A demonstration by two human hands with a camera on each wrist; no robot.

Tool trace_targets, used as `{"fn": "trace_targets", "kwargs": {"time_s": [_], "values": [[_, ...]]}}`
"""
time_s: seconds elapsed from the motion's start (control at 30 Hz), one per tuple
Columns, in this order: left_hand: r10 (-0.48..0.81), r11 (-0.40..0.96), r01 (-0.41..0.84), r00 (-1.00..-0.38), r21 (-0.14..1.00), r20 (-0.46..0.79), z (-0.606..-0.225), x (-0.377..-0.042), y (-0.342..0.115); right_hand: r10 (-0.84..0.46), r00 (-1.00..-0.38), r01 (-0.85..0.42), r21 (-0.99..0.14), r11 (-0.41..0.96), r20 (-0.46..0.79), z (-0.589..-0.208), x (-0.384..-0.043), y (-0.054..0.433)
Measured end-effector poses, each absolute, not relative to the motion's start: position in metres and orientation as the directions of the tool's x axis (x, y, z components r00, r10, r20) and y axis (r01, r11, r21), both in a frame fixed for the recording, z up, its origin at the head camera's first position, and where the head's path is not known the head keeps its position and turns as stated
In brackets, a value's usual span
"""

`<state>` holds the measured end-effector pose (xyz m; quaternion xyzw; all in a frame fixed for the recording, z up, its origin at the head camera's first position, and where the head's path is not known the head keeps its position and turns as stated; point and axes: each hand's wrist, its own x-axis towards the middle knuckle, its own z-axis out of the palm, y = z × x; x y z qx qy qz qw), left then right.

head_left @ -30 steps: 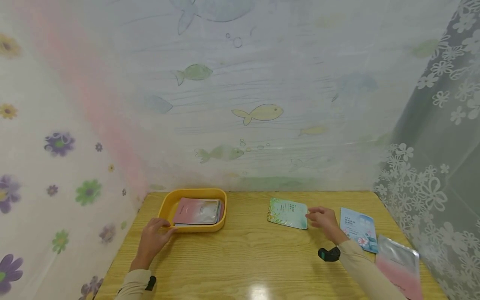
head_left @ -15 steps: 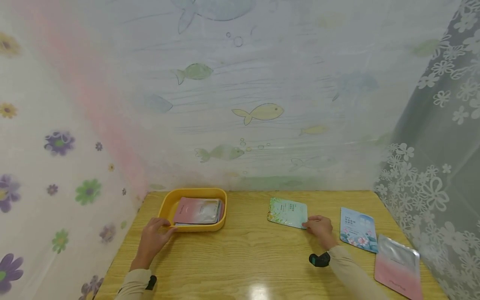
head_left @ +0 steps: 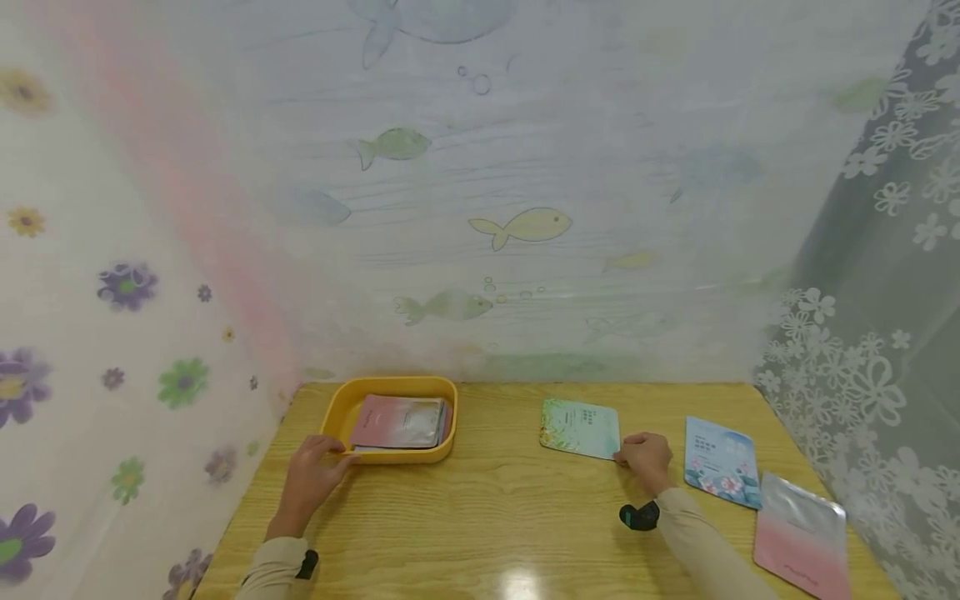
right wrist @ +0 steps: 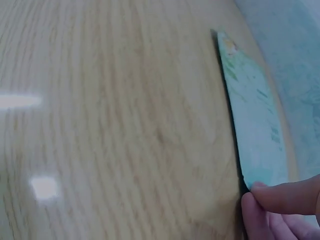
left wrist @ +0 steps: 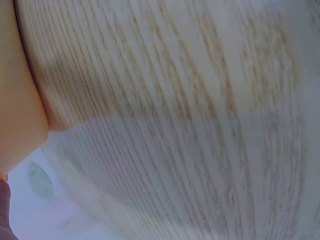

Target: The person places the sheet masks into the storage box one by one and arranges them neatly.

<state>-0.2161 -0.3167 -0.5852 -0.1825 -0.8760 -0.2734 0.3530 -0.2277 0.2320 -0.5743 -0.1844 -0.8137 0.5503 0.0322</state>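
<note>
My right hand [head_left: 645,460] pinches the near right corner of a green sheet mask packet [head_left: 579,427] between thumb and fingers. In the right wrist view the thumb lies on top of the green packet [right wrist: 255,115] and the fingers curl under its edge. At the left, a yellow tray [head_left: 405,457] holds a small stack of packets, with a pink and silver sheet mask packet [head_left: 397,421] on top. My left hand [head_left: 311,475] grips the tray's front left rim. In the left wrist view only the tray's outer wall [left wrist: 22,100] and a sliver of the hand show.
A blue sheet mask packet [head_left: 722,462] with flowers lies right of my right hand. Nearer, another pink and silver packet [head_left: 802,533] rests close to the table's right side. Behind the wooden table [head_left: 480,525] hangs a fish-patterned curtain [head_left: 517,333].
My right hand has moved slightly left and nearer along the green packet's right edge, and its thumb and fingers have taken hold of the near corner. The left hand stays on the tray.
</note>
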Motion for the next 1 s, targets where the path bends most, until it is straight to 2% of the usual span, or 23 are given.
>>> {"fn": "trace_targets", "kwargs": {"time_s": [0.23, 0.53, 0.8, 1.0], "values": [[0.13, 0.783, 0.515, -0.683, 0.348, 0.719, -0.586, -0.215, -0.317, 0.367, -0.876, 0.401, -0.896, 0.193, -0.313, -0.566, -0.234, 0.231], [0.148, 0.771, 0.543, -0.661, 0.332, 0.736, -0.584, -0.216, -0.317, 0.316, -0.854, 0.438, -0.899, 0.005, -0.414, -0.557, -0.236, 0.227], [0.136, 0.789, 0.516, -0.676, 0.334, 0.724, -0.584, -0.217, -0.318, 0.35, -0.844, 0.407, -0.91, -0.08, -0.407, -0.564, -0.236, 0.221], [0.133, 0.789, 0.513, -0.68, 0.339, 0.721, -0.585, -0.217, -0.317, 0.394, -0.838, 0.389, -0.92, -0.053, -0.377, -0.569, -0.237, 0.22]]}}
